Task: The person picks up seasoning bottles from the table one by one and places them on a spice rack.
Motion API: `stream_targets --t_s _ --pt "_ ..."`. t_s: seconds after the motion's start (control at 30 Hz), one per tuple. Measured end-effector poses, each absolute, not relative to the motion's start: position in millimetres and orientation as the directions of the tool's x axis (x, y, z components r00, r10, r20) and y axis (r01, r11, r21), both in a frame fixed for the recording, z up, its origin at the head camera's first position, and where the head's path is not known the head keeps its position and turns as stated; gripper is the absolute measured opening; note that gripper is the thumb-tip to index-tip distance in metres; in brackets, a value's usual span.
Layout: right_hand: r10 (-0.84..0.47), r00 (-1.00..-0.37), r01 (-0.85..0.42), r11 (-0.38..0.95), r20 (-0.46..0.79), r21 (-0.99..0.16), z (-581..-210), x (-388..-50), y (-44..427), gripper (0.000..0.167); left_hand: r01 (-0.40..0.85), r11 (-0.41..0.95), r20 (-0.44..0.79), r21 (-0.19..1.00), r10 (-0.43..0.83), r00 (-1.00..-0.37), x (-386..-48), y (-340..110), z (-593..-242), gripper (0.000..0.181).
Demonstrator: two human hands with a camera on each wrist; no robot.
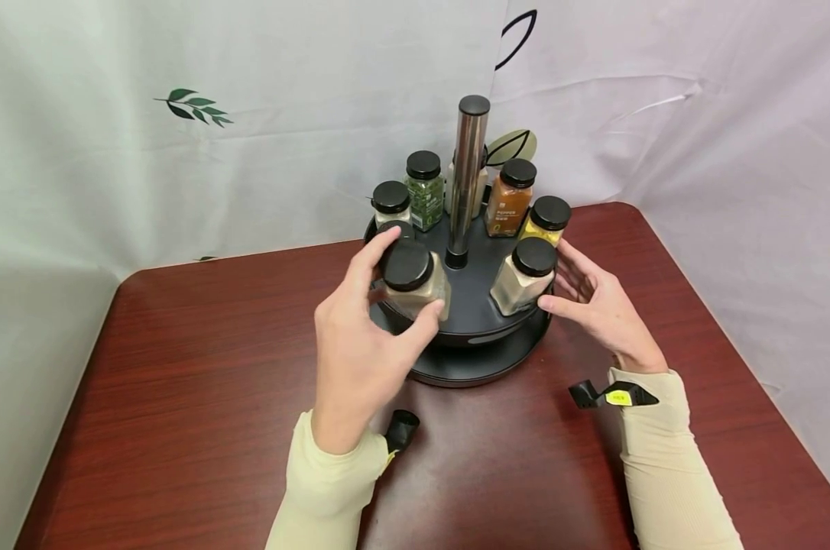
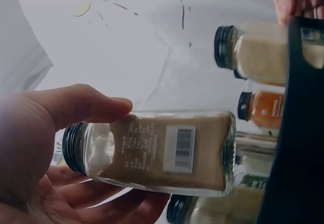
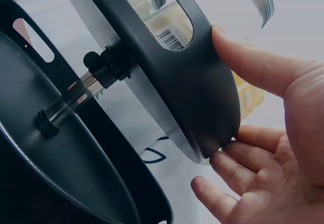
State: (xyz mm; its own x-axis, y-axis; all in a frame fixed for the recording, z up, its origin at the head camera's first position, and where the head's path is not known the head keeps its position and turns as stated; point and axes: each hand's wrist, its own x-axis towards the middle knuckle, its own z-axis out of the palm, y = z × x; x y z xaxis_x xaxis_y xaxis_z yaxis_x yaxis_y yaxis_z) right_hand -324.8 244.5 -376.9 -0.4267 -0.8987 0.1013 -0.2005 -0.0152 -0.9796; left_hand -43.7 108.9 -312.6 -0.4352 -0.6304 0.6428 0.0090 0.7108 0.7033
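My left hand (image 1: 360, 344) holds a clear glass spice jar (image 1: 422, 294) of beige powder between thumb and fingers. In the left wrist view that jar (image 2: 162, 153) has a black lid and a barcode label, and its base is apart from the black tray wall. My right hand (image 1: 611, 313) grips the right side of a black two-tier spice rack (image 1: 466, 302). Seen from the right wrist, the thumb and fingers (image 3: 243, 163) touch the upper tier's rim (image 3: 212, 92). A pale-powder jar (image 1: 521, 279) stands on the tier beside this hand.
Around the upper tier stand a green herb jar (image 1: 425, 195), an orange pepper jar (image 1: 509, 200), a yellow jar (image 1: 547, 218) and other black-lidded jars. A tall metal post (image 1: 466, 176) rises from the middle. The rack stands on a reddish-brown table (image 1: 215, 382), with pale patterned curtains (image 1: 284, 92) behind.
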Motion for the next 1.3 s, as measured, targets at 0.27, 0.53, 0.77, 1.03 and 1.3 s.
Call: stream_targets --t_s 0.27,0.53,0.77,1.03,1.3 --pt "-0.9 -0.421 -0.207 -0.025 0.112 -0.978 -377 -326 245 0.084 -0.078 0.732 0.607 0.677 -0.615 -0.503 -63 114 -321 0.072" --pt "-0.9 -0.421 -0.211 -0.022 0.111 -0.977 -377 -326 246 0.084 -0.142 0.736 0.565 0.661 -0.614 -0.551 -80 111 -336 0.071" --pt "-0.898 -0.423 -0.2 -0.035 0.119 -0.979 -376 -326 246 0.084 -0.164 0.736 0.559 0.656 -0.621 -0.549 -86 108 -342 0.07" --pt "-0.9 -0.417 -0.2 -0.046 0.127 -0.979 -376 -327 245 0.084 -0.178 0.736 0.542 0.653 -0.619 -0.569 -88 109 -343 0.072" --pt "-0.898 -0.421 -0.2 -0.046 0.129 -0.979 -377 -328 246 0.084 -0.187 0.752 0.55 0.632 -0.605 -0.576 -90 111 -346 0.073"
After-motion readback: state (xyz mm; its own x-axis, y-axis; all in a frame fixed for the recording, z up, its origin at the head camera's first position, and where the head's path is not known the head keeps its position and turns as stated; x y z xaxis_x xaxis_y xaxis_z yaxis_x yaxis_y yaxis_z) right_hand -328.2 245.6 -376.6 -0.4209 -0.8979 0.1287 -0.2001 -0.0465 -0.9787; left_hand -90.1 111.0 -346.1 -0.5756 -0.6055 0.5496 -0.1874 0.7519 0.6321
